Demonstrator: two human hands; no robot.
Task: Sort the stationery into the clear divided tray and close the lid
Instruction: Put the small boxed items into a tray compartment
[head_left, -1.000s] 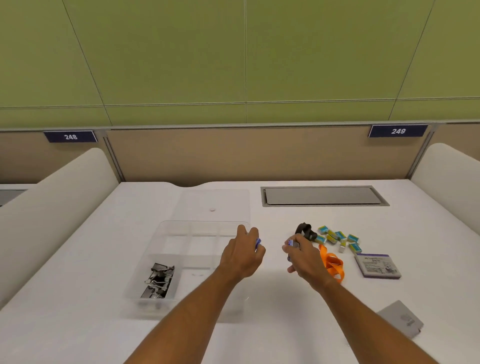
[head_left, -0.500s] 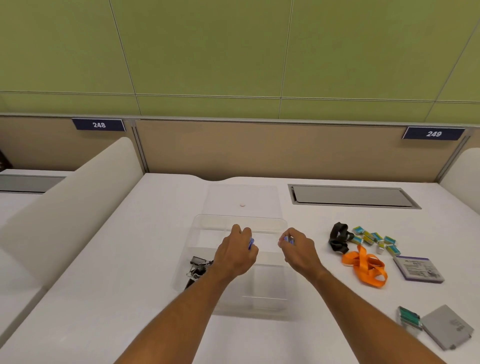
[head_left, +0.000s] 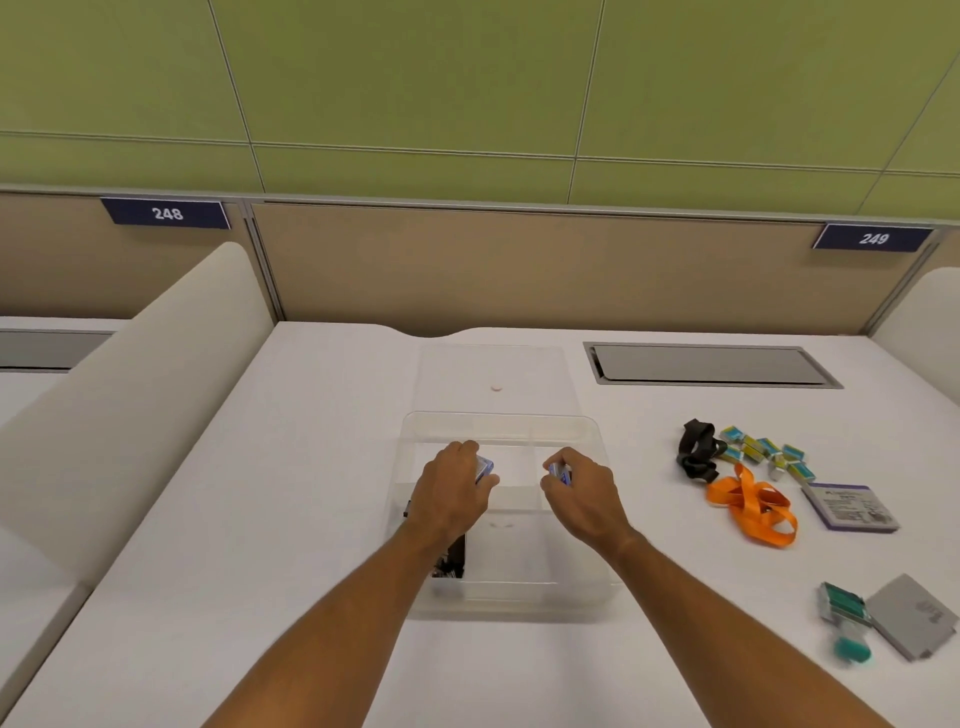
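Both hands crowd the clear divided tray (head_left: 597, 441); bare table (head_left: 311, 493) lies left, an orange lanyard (head_left: 753, 506) right.

Both hands curled palm-down, left (head_left: 453, 486) and right (head_left: 582, 491), close together, forearms outstretched

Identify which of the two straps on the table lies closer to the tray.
The black strap: it lies farther back and nearer the clear tray than the orange strap.
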